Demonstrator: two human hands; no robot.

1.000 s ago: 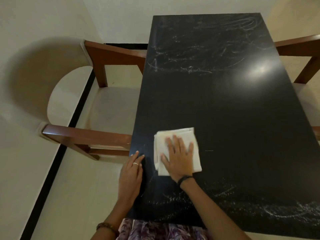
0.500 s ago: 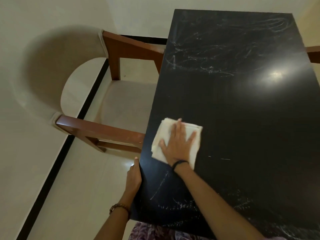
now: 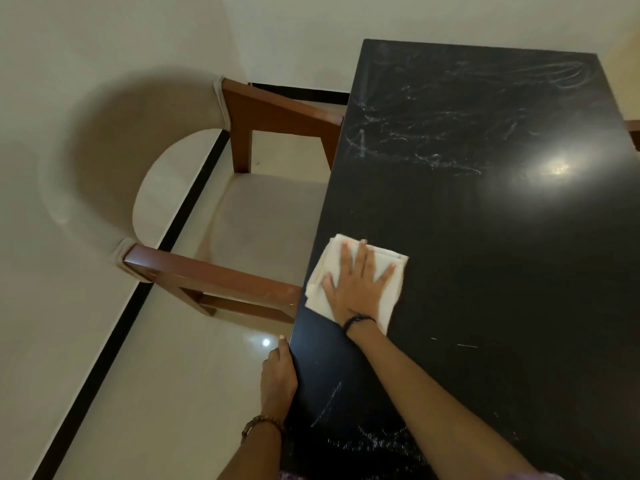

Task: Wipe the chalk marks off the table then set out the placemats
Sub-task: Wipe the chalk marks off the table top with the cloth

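A black table [image 3: 502, 271] carries white chalk marks [image 3: 433, 133] across its far half and more chalk scribbles [image 3: 367, 438] near the front edge. A folded white cloth [image 3: 320, 271] lies at the table's left edge. My right hand [image 3: 356, 289] presses flat on the cloth with fingers spread. My left hand [image 3: 278, 379] grips the table's left edge, its fingers hidden under or behind the rim. No placemats are in view.
A wooden armchair [image 3: 214, 275] with a beige seat and curved back stands close against the table's left side. Part of another wooden chair arm [image 3: 633, 128] shows at the right edge. A black strip runs along the pale floor on the left.
My right hand has slid the cloth away from me along the table's left edge. My left hand moved off the tabletop onto the table's side edge.
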